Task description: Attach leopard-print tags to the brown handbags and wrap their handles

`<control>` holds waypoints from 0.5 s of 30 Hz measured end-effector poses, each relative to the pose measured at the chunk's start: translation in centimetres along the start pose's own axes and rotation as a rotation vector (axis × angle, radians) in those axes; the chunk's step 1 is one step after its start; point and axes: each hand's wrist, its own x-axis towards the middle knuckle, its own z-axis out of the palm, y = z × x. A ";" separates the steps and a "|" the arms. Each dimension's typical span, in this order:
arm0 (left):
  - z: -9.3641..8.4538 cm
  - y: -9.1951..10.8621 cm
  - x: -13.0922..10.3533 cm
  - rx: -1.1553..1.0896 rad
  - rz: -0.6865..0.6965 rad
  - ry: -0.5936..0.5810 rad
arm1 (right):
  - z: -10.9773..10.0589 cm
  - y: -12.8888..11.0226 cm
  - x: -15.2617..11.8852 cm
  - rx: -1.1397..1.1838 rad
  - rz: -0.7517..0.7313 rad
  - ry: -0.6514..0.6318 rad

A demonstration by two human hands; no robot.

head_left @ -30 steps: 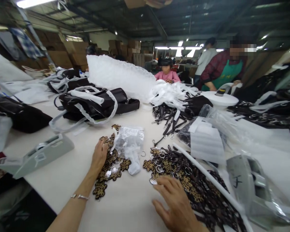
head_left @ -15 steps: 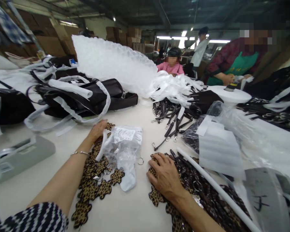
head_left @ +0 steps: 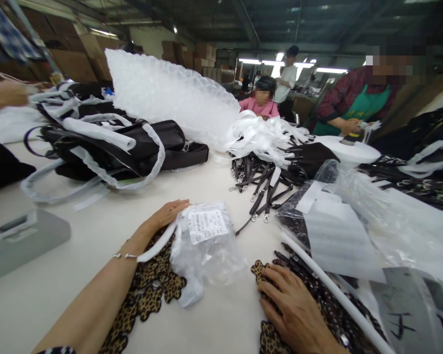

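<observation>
My left hand [head_left: 172, 212] lies at the far edge of a pile of leopard-print, flower- or bear-shaped pieces [head_left: 149, 302], its fingers stretched out, palm down. Its fingertips reach behind a clear plastic bag [head_left: 210, 250] with a printed white label, which sits against the pile. A short white foam strip [head_left: 158, 246] lies along my left wrist. On the right, my right hand [head_left: 290, 302] rests flat with fingers spread, over more leopard-print pieces [head_left: 271, 339] and beside dark braided straps [head_left: 334, 314]. What lies under both palms is hidden.
Black handbags [head_left: 133, 147] with wrapped handles lie at the left, near a grey box [head_left: 29, 243]. Dark straps with metal clips [head_left: 262, 191] lie ahead. A white tube [head_left: 328, 285] and plastic sheets [head_left: 343, 236] lie right. Co-workers stand beyond; another person's hand [head_left: 7, 96] shows upper left.
My left hand and the plastic bag have shifted right. My right hand has moved right and nearer with leopard-print pieces. Another person's hand has appeared upper left. The view has shifted slightly.
</observation>
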 end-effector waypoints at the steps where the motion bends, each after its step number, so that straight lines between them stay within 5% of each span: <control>1: 0.3 0.5 -0.2 -0.025 -0.006 -0.036 | -0.1 0.3 -0.5 -0.010 -0.005 -0.006; 9: 1.5 4.7 -3.5 -0.119 0.062 -0.212 | -1.8 -0.1 -1.4 -0.020 0.029 -0.067; 12: -0.5 6.5 -4.2 -0.122 0.072 -0.201 | -2.7 -1.1 0.3 -0.042 0.133 -0.101; 15: -4.4 6.4 -6.2 -0.107 0.046 -0.094 | -3.0 -1.5 2.2 -0.134 0.287 -0.005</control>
